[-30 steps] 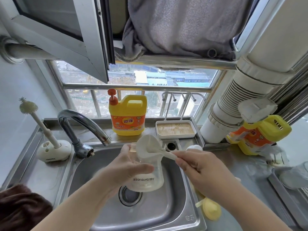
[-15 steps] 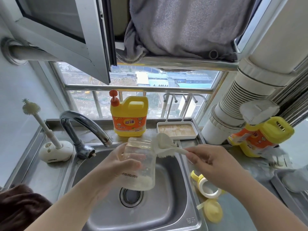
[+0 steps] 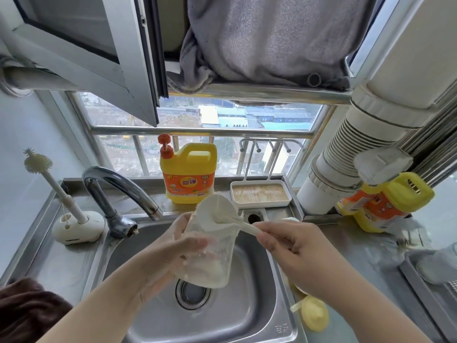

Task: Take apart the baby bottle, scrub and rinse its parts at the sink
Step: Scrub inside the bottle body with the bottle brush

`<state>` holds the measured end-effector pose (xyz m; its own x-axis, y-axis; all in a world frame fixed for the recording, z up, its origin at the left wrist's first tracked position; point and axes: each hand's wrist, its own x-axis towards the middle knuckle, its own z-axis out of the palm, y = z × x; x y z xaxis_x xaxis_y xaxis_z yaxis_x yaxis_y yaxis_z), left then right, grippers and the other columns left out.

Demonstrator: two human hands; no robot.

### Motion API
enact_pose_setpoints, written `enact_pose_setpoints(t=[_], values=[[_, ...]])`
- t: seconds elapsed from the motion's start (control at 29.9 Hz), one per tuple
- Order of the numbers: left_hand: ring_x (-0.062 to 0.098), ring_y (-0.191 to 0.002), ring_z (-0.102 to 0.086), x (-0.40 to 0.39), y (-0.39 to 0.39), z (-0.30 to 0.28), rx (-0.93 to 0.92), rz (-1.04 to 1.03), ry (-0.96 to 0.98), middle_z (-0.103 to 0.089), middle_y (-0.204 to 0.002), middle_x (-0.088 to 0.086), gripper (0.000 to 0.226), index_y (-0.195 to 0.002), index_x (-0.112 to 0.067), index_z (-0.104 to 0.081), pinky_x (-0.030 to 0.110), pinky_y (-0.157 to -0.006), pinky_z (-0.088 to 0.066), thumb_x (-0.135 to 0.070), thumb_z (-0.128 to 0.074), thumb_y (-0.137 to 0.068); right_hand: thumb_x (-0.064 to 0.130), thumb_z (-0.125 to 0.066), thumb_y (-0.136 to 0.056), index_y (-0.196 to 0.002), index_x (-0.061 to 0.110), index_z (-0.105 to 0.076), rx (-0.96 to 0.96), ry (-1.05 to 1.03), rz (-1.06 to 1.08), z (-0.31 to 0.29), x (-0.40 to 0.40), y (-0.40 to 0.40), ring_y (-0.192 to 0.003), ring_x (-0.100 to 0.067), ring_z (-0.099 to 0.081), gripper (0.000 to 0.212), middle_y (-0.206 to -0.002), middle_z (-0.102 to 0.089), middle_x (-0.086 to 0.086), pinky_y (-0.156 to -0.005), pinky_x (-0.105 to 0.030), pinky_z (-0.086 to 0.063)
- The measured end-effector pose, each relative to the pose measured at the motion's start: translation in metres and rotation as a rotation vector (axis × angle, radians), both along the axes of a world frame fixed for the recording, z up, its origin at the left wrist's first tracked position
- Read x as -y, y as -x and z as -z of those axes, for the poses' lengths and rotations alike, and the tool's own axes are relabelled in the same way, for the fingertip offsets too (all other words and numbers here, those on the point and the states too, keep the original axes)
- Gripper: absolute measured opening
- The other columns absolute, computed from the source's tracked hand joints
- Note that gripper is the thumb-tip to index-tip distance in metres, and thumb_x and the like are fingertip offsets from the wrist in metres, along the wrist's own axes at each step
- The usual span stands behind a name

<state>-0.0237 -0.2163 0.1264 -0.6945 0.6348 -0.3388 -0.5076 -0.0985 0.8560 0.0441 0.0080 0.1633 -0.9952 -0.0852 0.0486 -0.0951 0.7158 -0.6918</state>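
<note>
Gripping bottle (image 3: 210, 258) w/ brush (image 3: 217, 216) at rim

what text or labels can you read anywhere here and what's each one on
"奇强": big characters on the orange label of the yellow detergent jug on the sill.
"强": part of that brand name on the tipped second jug, right.
Small print on both labels: too small to read.
Stamp on the sink rim: not legible.
Bottle: no print readable.

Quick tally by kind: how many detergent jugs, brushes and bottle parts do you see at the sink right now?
Detergent jugs: 2, upright jug and tipped jug.
Brushes: 2, standing brush and white brush in the right hand.
Bottle parts: 2, bottle body in the left hand, yellow cap.
Total: 6.
</note>
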Motion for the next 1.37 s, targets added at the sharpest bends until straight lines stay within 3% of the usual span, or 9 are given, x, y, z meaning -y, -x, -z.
enact_pose_setpoints(t=[0.13, 0.27, 0.47, 0.67, 0.77, 0.9, 1.1, 1.24, 1.37], values=[[0.032, -0.102, -0.066, 0.005, 0.003, 0.0, 0.041, -0.056, -0.039, -0.068, -0.112, 0.013, 0.095, -0.12, -0.024, -0.055, 0.045, -0.082, -0.055, -0.03, -0.09, -0.031, 0.041, -0.051, -0.091, -0.094, 0.065, -0.058, 0.019, -0.022, 0.059, 0.0, -0.016, -0.001, -0.064, -0.007, -0.052, 0.025, -0.067, -0.058, 0.016, -0.063, -0.031, -0.048], [0.03, -0.104, -0.065, -0.003, 0.001, 0.0, 0.058, -0.025, -0.025, -0.068, -0.112, 0.011, 0.082, -0.12, -0.027, -0.057, 0.045, -0.085, -0.053, -0.025, -0.081, -0.041, 0.041, -0.052, -0.09, -0.098, 0.064, -0.055, 0.01, -0.042, -0.027, -0.011, 0.006, 0.007, -0.075, 0.002, -0.053, 0.024, -0.073, -0.058, 0.029, -0.064, -0.015, -0.037], [0.033, -0.098, -0.067, 0.006, 0.004, 0.004, 0.104, -0.062, -0.118, -0.068, -0.111, 0.017, 0.089, -0.111, -0.025, -0.066, 0.042, -0.074, -0.056, -0.036, -0.094, -0.027, 0.036, -0.057, -0.089, -0.095, 0.055, -0.064, 0.041, 0.009, 0.08, -0.003, -0.017, -0.001, -0.058, -0.005, -0.046, 0.021, -0.061, -0.054, 0.017, -0.061, -0.034, -0.042], [0.032, -0.103, -0.065, 0.001, 0.0, 0.003, 0.127, 0.071, -0.124, -0.066, -0.115, 0.018, 0.092, -0.116, -0.02, -0.064, 0.041, -0.08, -0.055, -0.037, -0.095, -0.03, 0.037, -0.053, -0.091, -0.104, 0.052, -0.061, -0.03, -0.045, -0.007, -0.011, 0.013, 0.002, -0.075, 0.005, -0.052, 0.021, -0.07, -0.056, 0.032, -0.064, -0.012, -0.034], [0.033, -0.108, -0.063, 0.003, -0.002, 0.005, 0.052, 0.104, -0.047, -0.065, -0.116, 0.017, 0.106, -0.123, -0.018, -0.056, 0.04, -0.084, -0.054, -0.041, -0.095, -0.027, 0.042, -0.05, -0.091, -0.11, 0.051, -0.059, -0.049, -0.105, -0.006, -0.011, 0.018, 0.0, -0.079, 0.006, -0.052, 0.022, -0.072, -0.058, 0.028, -0.065, -0.013, -0.036], [0.029, -0.103, -0.065, 0.001, -0.002, 0.005, -0.033, 0.086, 0.009, -0.067, -0.113, 0.015, 0.081, -0.123, -0.013, -0.057, 0.037, -0.083, -0.053, -0.027, -0.082, -0.048, 0.046, -0.048, -0.09, -0.109, 0.058, -0.054, -0.066, -0.119, 0.016, -0.01, 0.023, 0.0, -0.087, 0.002, -0.053, 0.023, -0.082, -0.063, 0.02, -0.076, -0.021, -0.044], [0.029, -0.098, -0.067, 0.012, 0.002, 0.004, -0.006, 0.037, -0.069, -0.068, -0.11, 0.014, 0.073, -0.114, -0.018, -0.064, 0.04, -0.077, -0.056, -0.027, -0.081, -0.044, 0.04, -0.055, -0.089, -0.083, 0.059, -0.063, 0.04, -0.065, 0.096, -0.01, -0.008, -0.003, -0.057, -0.001, -0.05, 0.021, -0.058, -0.056, 0.023, -0.061, -0.029, -0.043], [0.025, -0.089, -0.068, 0.005, 0.001, 0.004, 0.008, 0.042, -0.088, -0.07, -0.105, 0.013, 0.059, -0.105, -0.024, -0.07, 0.038, -0.073, -0.056, -0.028, -0.072, -0.046, 0.04, -0.052, -0.091, -0.09, 0.056, -0.062, 0.049, -0.034, 0.042, -0.013, 0.005, 0.003, -0.058, 0.001, -0.049, 0.019, -0.06, -0.055, 0.026, -0.058, -0.022, -0.038], [0.03, -0.092, -0.069, 0.011, 0.005, 0.005, 0.036, -0.018, -0.143, -0.069, -0.107, 0.018, 0.084, -0.11, -0.018, -0.066, 0.04, -0.07, -0.057, -0.034, -0.09, -0.031, 0.041, -0.054, -0.089, -0.083, 0.067, -0.058, 0.071, -0.057, 0.092, -0.009, -0.009, 0.0, -0.056, -0.003, -0.049, 0.028, -0.062, -0.057, 0.019, -0.06, -0.031, -0.044]])
